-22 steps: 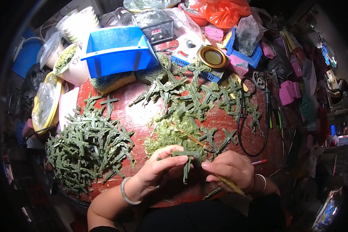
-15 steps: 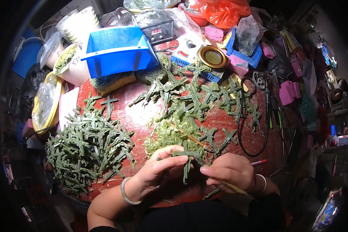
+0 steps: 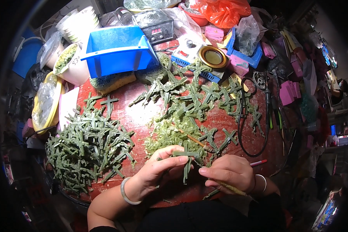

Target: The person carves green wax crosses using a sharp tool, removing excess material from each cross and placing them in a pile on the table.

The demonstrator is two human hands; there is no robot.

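Note:
Between the thumb and fingers of my left hand (image 3: 158,169) is a small green cross (image 3: 186,173), held upright with its crossbar showing. My right hand (image 3: 232,172) is closed around a slim carving tool (image 3: 232,188) with a yellowish handle. The tool's thin tip points at the right end of the crossbar; whether it touches is too small to tell. Just beyond my hands lies a heap of pale green shavings (image 3: 162,137), with a brush-like wooden stick (image 3: 193,138) across it. A large pile of green crosses (image 3: 85,154) lies to the left.
More green crosses (image 3: 193,100) spread across the red table (image 3: 139,116). At the back are a blue bin (image 3: 116,63) on a sponge (image 3: 112,83), a box with a digital display (image 3: 156,31), and a small heater with a round dish (image 3: 212,58). A black cable (image 3: 239,135) loops at right.
My right hand and the tool have shifted very slightly to the left, toward the cross. The left hand and the cross look unmoved.

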